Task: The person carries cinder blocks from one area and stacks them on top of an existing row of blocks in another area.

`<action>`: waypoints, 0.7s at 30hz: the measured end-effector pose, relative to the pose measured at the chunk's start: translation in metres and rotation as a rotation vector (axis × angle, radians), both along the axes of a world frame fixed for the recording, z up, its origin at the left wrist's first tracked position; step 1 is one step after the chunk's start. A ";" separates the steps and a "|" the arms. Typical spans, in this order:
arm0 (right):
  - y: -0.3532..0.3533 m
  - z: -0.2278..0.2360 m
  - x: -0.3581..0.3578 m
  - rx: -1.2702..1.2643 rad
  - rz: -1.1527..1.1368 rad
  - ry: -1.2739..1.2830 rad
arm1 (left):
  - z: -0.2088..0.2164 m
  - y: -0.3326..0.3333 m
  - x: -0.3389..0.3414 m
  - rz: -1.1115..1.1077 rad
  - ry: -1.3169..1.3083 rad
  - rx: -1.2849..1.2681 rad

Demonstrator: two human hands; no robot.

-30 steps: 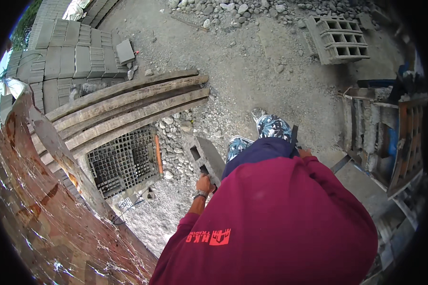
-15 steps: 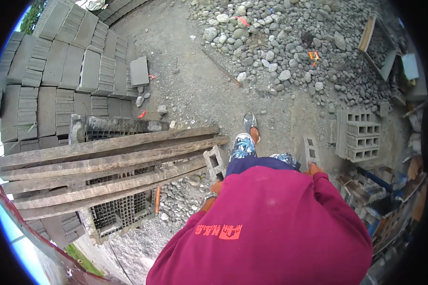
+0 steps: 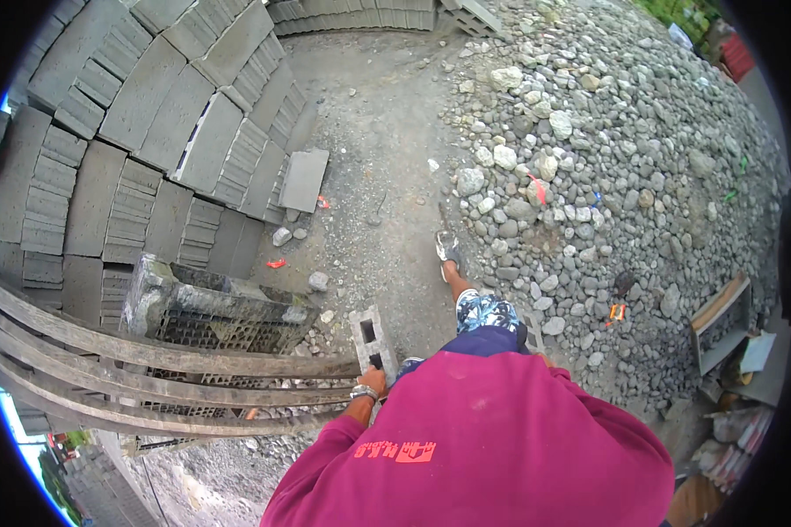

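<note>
A grey concrete hollow block (image 3: 368,327) hangs at my left side, and my left hand (image 3: 373,379) is closed on its near end. A strap or bracelet circles that wrist. On my right, a second concrete hollow block (image 3: 533,330) shows just past my thigh, carried in my right hand (image 3: 547,359). Only a sliver of that hand appears beyond the maroon sleeve (image 3: 580,400); my body hides the rest. One foot in a grey-white shoe (image 3: 448,246) is stretched forward on the gravel path (image 3: 378,123).
Stacked concrete blocks (image 3: 141,206) form a wall on the left. Long timber planks (image 3: 176,356) lie across old plastic crates (image 3: 228,325) close to my left arm. A wide pile of stones (image 3: 606,193) borders the path on the right. A loose block (image 3: 304,180) leans by the stack.
I have stepped forward along the path, carrying both blocks. The planks now sit nearer my left arm, and the stacked hollow blocks on the right have left the view.
</note>
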State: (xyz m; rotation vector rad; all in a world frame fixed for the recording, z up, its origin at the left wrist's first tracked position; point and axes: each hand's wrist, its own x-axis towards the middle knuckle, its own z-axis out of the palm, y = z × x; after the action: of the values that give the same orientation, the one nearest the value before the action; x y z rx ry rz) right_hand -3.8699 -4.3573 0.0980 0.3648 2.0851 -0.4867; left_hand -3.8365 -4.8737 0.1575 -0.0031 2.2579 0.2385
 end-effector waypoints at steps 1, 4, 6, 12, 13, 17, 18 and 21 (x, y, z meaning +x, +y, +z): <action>-0.004 -0.020 -0.047 -0.016 0.047 0.014 | -0.012 -0.010 -0.034 0.030 0.022 -0.019; -0.026 -0.057 -0.181 -0.033 0.135 0.084 | -0.071 -0.051 -0.131 -0.172 -0.113 0.265; -0.033 -0.066 -0.271 -0.024 0.189 0.163 | -0.094 -0.063 -0.208 -0.008 0.080 0.231; -0.097 0.006 -0.544 0.054 0.510 0.076 | -0.086 -0.090 -0.372 0.266 -0.006 0.279; -0.106 0.020 -0.581 0.058 0.559 0.109 | -0.075 -0.092 -0.405 0.395 0.071 0.307; -0.152 0.041 -0.747 0.113 0.634 0.078 | -0.033 -0.090 -0.562 0.514 0.053 0.166; -0.164 0.041 -0.782 0.099 0.641 0.044 | -0.082 -0.111 -0.579 0.428 -0.085 0.173; -0.187 0.044 -0.902 0.075 0.636 0.015 | -0.101 -0.143 -0.679 0.584 -0.026 0.149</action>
State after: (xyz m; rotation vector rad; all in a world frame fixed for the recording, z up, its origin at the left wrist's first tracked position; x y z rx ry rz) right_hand -4.7715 -4.5447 0.1420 -0.2635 2.0947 -0.0300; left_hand -4.5151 -5.0167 0.0563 -0.5873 2.1586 0.7086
